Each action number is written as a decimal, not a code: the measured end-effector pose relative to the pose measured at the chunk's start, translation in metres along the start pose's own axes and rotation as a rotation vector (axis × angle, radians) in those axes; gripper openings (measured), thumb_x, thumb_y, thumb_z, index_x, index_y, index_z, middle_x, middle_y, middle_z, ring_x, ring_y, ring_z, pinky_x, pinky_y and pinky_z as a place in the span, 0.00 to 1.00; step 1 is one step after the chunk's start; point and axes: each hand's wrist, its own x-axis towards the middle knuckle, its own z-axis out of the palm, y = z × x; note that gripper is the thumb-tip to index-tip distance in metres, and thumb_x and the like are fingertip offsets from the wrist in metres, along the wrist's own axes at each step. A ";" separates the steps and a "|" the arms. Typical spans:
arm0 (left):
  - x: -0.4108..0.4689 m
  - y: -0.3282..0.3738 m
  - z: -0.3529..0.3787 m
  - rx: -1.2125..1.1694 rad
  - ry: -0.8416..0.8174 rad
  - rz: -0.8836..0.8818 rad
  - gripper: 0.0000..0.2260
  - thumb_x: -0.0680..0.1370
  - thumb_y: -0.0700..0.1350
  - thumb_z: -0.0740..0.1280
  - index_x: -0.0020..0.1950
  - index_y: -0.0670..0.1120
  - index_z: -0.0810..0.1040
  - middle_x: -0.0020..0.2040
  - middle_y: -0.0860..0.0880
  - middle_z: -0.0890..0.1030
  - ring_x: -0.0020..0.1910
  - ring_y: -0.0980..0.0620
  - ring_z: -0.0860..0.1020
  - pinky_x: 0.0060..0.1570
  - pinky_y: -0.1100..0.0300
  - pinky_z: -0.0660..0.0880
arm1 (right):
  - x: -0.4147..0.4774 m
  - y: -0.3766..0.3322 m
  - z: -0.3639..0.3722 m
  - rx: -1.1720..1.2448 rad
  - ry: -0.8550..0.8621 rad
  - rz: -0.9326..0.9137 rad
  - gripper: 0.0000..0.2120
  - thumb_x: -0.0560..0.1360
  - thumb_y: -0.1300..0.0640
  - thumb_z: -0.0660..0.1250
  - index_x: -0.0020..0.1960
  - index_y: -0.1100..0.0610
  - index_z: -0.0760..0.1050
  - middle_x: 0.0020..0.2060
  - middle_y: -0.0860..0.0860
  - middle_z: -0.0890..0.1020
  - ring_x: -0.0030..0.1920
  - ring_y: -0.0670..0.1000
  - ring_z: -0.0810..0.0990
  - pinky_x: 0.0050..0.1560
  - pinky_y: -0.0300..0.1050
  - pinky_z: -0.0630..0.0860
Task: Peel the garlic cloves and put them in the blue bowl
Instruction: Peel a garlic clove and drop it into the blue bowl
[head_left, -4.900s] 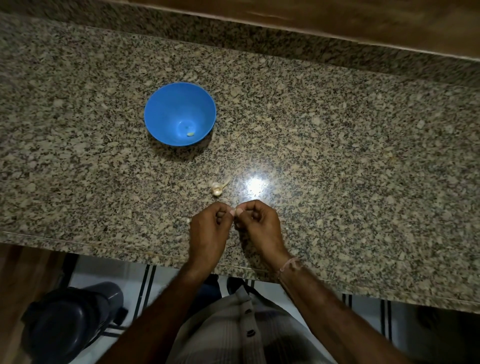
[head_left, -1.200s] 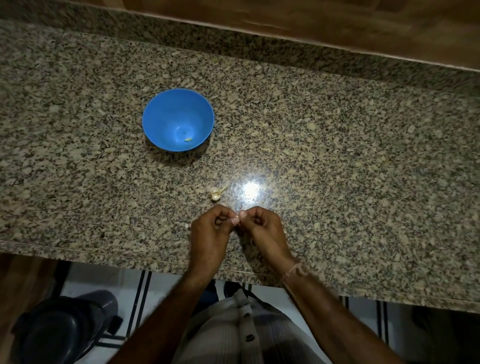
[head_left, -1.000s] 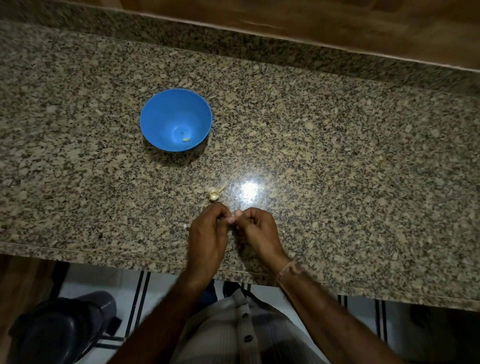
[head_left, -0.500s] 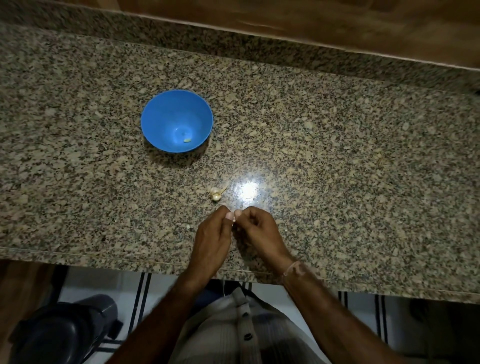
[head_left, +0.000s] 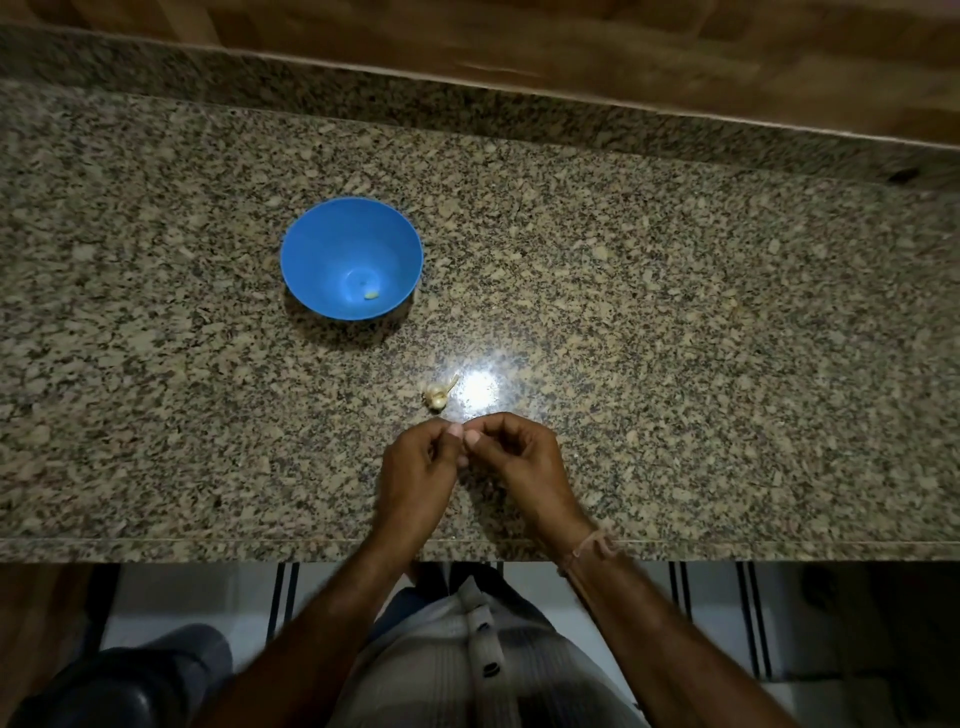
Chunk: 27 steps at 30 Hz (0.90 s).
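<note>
The blue bowl (head_left: 332, 244) stands on the granite counter (head_left: 675, 338), left of centre, with one small peeled clove (head_left: 371, 294) at its bottom. A small piece of a garlic bulb (head_left: 436, 397) with a dry stem lies between the bowl and my hands. My left hand (head_left: 418, 475) and my right hand (head_left: 519, 460) meet near the counter's front edge, fingers curled and fingertips together. They pinch something tiny between them, almost entirely hidden by the fingers, most likely a garlic clove.
A bright light reflection (head_left: 478, 389) glares on the counter just right of the garlic piece. A wooden wall (head_left: 571, 47) runs along the back. Below the front edge are a dark rounded object (head_left: 119, 680) at lower left and a striped floor (head_left: 753, 613).
My hands have stayed together at the same spot, with only small finger movements. The bowl and the garlic piece have not moved; the view shifted slightly.
</note>
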 end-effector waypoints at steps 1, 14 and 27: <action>0.001 0.001 -0.001 -0.018 -0.019 -0.019 0.14 0.85 0.54 0.62 0.47 0.52 0.85 0.36 0.53 0.85 0.37 0.55 0.83 0.40 0.53 0.81 | -0.001 0.000 0.002 0.001 0.021 -0.014 0.05 0.81 0.63 0.72 0.53 0.65 0.84 0.44 0.63 0.87 0.45 0.59 0.87 0.51 0.51 0.85; 0.009 0.011 -0.002 0.006 -0.102 -0.069 0.19 0.87 0.47 0.60 0.35 0.50 0.76 0.30 0.52 0.77 0.28 0.55 0.73 0.34 0.57 0.67 | 0.000 0.014 0.007 0.106 0.095 -0.005 0.05 0.80 0.68 0.70 0.54 0.68 0.83 0.42 0.62 0.87 0.42 0.55 0.87 0.48 0.50 0.84; 0.007 0.013 0.007 0.089 -0.065 0.061 0.13 0.87 0.54 0.57 0.47 0.50 0.74 0.40 0.51 0.81 0.39 0.52 0.81 0.40 0.42 0.78 | 0.019 0.011 0.016 0.347 0.145 0.251 0.13 0.83 0.55 0.69 0.43 0.62 0.81 0.36 0.58 0.79 0.36 0.53 0.75 0.40 0.45 0.74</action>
